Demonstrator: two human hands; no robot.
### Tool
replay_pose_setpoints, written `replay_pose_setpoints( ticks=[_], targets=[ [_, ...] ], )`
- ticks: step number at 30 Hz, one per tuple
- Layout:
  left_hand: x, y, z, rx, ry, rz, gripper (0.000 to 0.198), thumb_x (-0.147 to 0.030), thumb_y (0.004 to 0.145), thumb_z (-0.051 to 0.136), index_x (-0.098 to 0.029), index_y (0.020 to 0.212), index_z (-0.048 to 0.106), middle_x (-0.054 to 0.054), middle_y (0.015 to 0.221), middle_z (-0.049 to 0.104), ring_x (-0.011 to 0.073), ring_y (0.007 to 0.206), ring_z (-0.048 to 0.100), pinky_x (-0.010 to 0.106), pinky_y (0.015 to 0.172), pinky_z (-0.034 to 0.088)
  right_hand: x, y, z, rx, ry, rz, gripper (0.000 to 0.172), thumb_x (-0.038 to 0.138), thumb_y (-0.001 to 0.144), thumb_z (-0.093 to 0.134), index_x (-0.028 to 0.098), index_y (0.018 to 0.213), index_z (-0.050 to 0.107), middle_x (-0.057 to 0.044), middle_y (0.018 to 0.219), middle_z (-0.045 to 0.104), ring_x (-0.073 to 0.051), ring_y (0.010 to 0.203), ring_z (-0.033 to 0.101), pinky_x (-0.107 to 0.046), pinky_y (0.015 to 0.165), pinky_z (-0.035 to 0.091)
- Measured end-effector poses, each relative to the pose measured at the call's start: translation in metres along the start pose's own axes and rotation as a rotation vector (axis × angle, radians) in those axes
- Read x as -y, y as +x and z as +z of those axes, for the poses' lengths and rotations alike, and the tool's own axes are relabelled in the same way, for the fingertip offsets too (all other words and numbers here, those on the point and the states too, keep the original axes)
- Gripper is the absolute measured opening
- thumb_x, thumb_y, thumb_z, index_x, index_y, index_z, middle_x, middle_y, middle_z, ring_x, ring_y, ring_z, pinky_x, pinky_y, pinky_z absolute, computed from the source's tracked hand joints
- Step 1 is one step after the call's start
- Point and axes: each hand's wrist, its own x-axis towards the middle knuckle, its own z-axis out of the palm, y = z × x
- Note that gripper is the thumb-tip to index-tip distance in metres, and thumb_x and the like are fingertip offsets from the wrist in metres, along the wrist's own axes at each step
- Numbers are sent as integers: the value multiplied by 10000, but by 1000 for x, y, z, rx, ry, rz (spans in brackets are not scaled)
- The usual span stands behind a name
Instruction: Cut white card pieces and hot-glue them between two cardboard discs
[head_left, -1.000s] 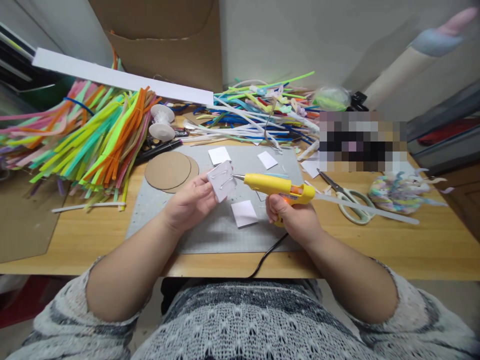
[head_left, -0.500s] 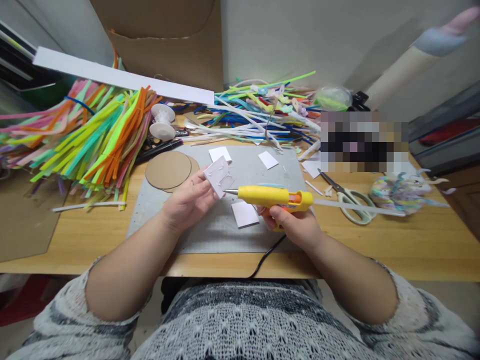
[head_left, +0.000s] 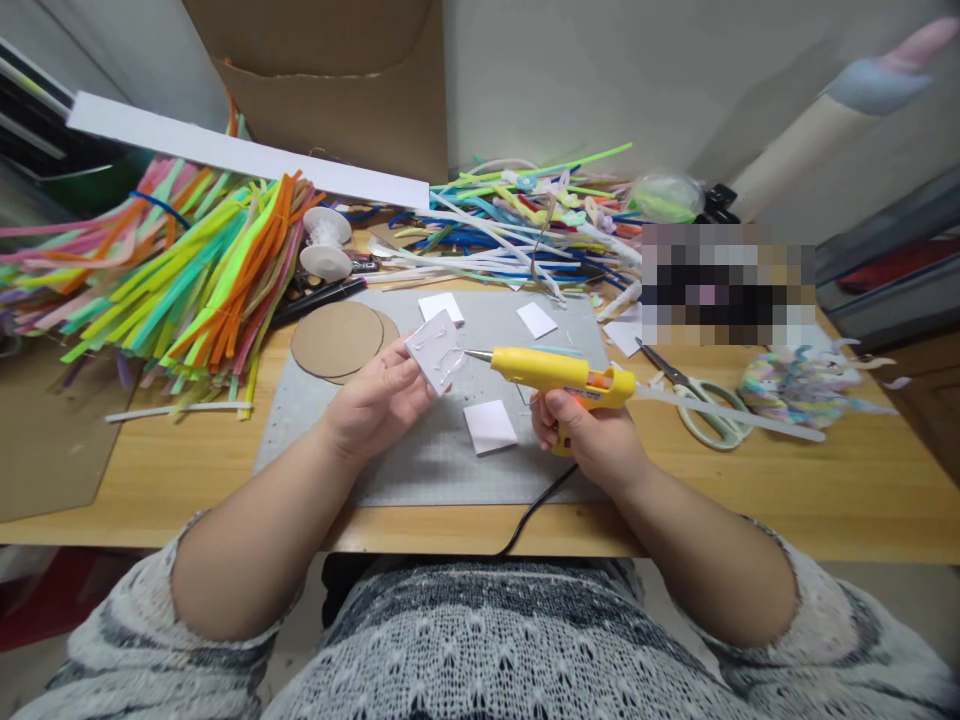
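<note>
Between the fingers and thumb of my left hand (head_left: 382, 400) is a white foam board square (head_left: 436, 352), tilted, with shiny lines of glue on its face. My right hand (head_left: 592, 430) grips a yellow hot glue gun (head_left: 555, 372). Its metal nozzle points left and sits just right of the square's edge. A long translucent glue stick (head_left: 735, 412) sticks out of the gun's back. On the grey cutting mat below lie a white square (head_left: 490, 427) near my hands and two more pieces, one partly behind the held square (head_left: 441, 308) and one farther right (head_left: 537, 320).
Cardboard discs (head_left: 337, 342) overlap on the mat's left. Bundled pipe cleaners (head_left: 195, 270) fill the back left, and loose ones (head_left: 510, 230) are heaped behind the mat. Scissors (head_left: 701, 400) lie at right, under the glue stick's line. A black cord (head_left: 536, 515) crosses the front edge.
The glue gun in my right hand has moved slightly right, its nozzle drawing off the square's face. More glue shows along the square's right side. My left hand has barely moved.
</note>
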Motion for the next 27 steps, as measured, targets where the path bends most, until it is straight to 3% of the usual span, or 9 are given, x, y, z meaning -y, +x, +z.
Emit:
replay_pose_setpoints(
  ticks=[9, 13, 16, 18, 22, 27],
  targets=[
    [0, 1, -2, -16, 30, 12, 394, -250, 671, 764, -172, 1042, 655, 44, 1007, 690, 169, 981, 631, 233, 818, 481, -6, -1, -7, -68, -205, 73, 372, 546, 769, 619, 198, 666, 536, 31, 524, 466, -103, 460, 446, -275, 441, 406],
    [1, 3, -5, -7, 80, 33, 438, -231, 654, 776, -178, 1072, 655, 49, 1045, 681, 169, 966, 627, 230, 803, 476, -6, -2, -10, -170, -344, -7, 297, 501, 761, 653, 208, 799, 625, 6, 597, 534, -134, 554, 507, -280, 484, 436],
    [2, 3, -6, 3, 85, 44, 424, -253, 666, 773, -180, 1069, 662, 54, 1044, 680, 178, 956, 624, 240, 805, 471, -4, -3, -9, -233, -313, -65, 284, 488, 754, 670, 225, 856, 635, -9, 696, 592, -123, 558, 504, -280, 491, 447],
    [2, 3, -6, 5, 83, 28, 426, -262, 674, 771, -173, 1077, 664, 56, 1033, 680, 174, 946, 620, 244, 811, 468, -2, -4, -9, -192, -214, -71, 309, 509, 748, 669, 220, 851, 629, -17, 747, 619, -106, 519, 485, -281, 471, 441],
    [7, 3, -6, 32, 107, -23, 487, -280, 666, 781, -150, 1118, 653, 70, 1057, 671, 174, 958, 609, 245, 836, 460, -3, -6, -7, 21, -69, -58, 360, 550, 742, 655, 200, 825, 633, -29, 768, 634, -93, 489, 479, -278, 445, 427],
    [11, 4, -7, 76, 125, -37, 445, -275, 687, 766, -164, 1105, 663, 74, 1055, 673, 183, 972, 609, 255, 868, 445, -7, -8, -5, 55, -46, 60, 392, 577, 709, 671, 193, 750, 598, 15, 599, 532, -98, 466, 460, -271, 428, 406]
  ],
)
